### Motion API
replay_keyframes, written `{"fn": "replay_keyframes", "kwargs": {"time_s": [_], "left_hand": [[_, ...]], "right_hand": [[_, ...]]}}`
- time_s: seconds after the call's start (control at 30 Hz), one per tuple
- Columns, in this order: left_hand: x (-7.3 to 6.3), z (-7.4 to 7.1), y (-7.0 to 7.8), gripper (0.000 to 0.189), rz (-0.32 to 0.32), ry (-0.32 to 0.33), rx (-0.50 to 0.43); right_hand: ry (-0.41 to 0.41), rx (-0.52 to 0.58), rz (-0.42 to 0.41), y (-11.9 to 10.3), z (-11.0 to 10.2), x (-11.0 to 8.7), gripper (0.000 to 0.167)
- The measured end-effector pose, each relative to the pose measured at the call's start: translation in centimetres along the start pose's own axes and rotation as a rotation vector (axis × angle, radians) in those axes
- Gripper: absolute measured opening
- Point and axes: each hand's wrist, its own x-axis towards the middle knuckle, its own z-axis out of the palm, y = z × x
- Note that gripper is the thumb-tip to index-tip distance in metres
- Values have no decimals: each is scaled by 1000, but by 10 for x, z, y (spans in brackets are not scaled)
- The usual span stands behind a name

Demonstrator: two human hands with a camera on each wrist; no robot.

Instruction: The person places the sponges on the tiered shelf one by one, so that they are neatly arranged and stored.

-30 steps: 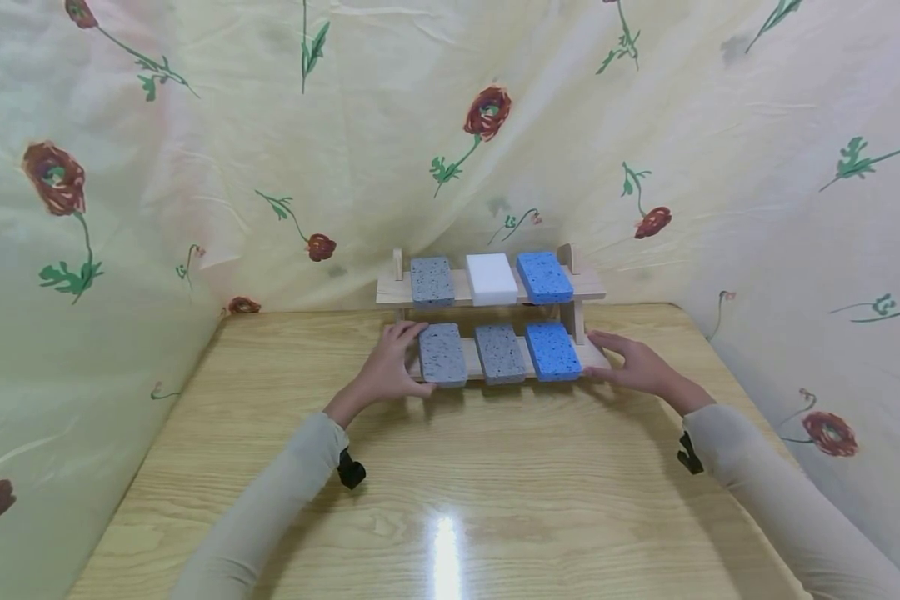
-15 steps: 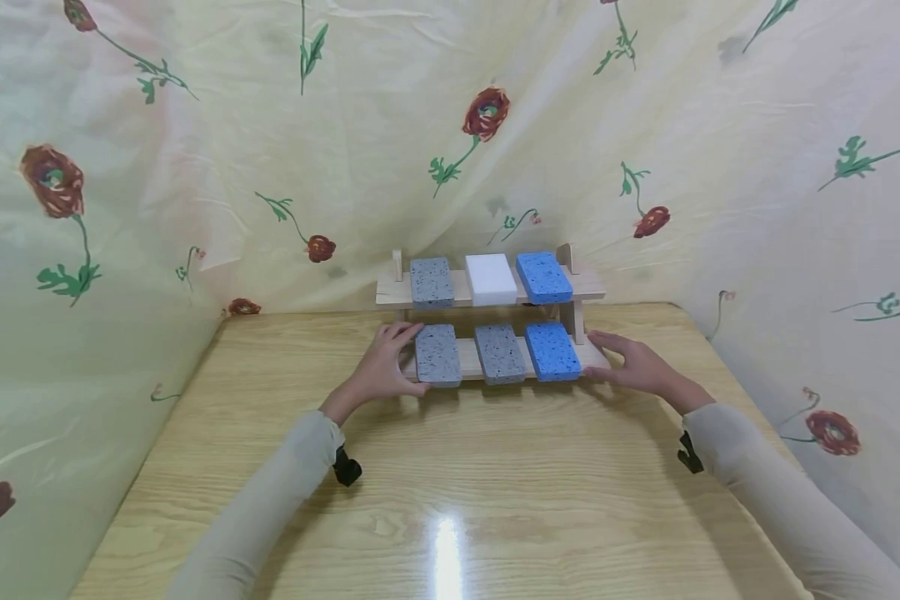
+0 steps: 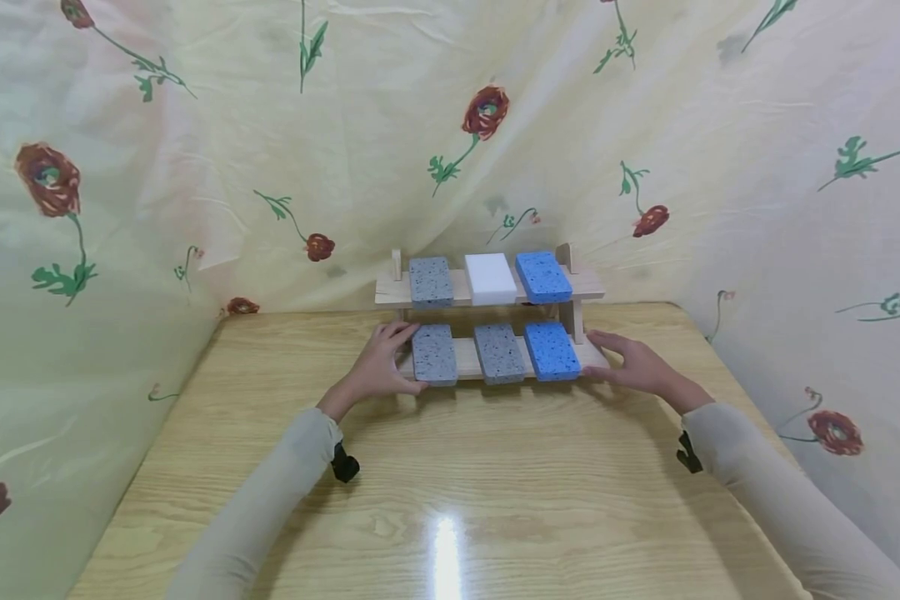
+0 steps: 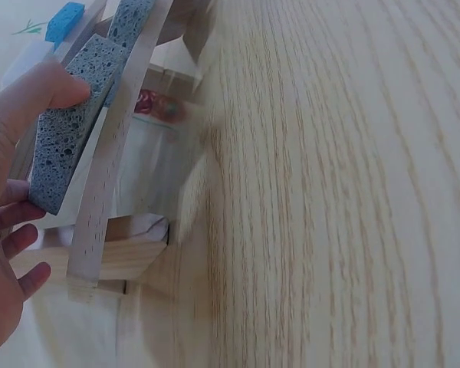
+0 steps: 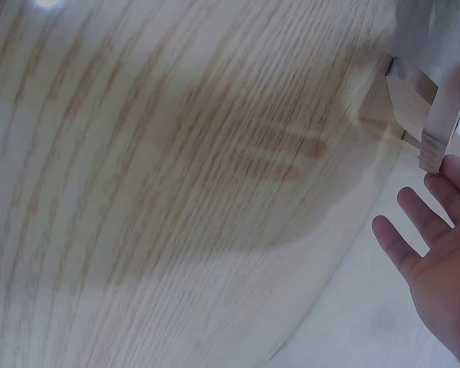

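Note:
A light grey speckled sponge [image 3: 435,355] lies at the left of the lower board of a small two-tier wooden shelf [image 3: 465,348]. My left hand [image 3: 379,362] grips this sponge, thumb at its front end and fingers at the back; the left wrist view shows the thumb pressed on the sponge [image 4: 65,138]. At the shelf's other end, my right hand [image 3: 630,363] holds the lower board between thumb and forefinger. In the right wrist view the board's end [image 5: 443,126] lies between them, with the other fingers spread. A darker grey sponge [image 3: 500,354] and a blue one [image 3: 552,351] share the lower board.
On the upper board lie another grey sponge [image 3: 431,282], a white sponge [image 3: 491,278] and a blue sponge [image 3: 543,277]. The shelf stands at the back of a wood-grain table [image 3: 450,467], close to a flowered cloth [image 3: 390,150] that hangs behind and at both sides.
My left hand has slid the light grey sponge a little to the left along the lower board, widening its gap from the darker grey one. The right hand has stayed on the shelf's end.

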Motion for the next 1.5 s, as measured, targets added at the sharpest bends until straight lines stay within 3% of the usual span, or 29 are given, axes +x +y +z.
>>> {"fn": "replay_keyframes", "kwargs": {"time_s": [0.67, 1.5], "left_hand": [[0, 0, -3, 108, -11, -15, -18], [1, 1, -5, 112, -31, -55, 0]], "right_hand": [[-20, 0, 37, -1, -2, 1, 85], [-15, 4, 21, -2, -2, -1, 84]]}}
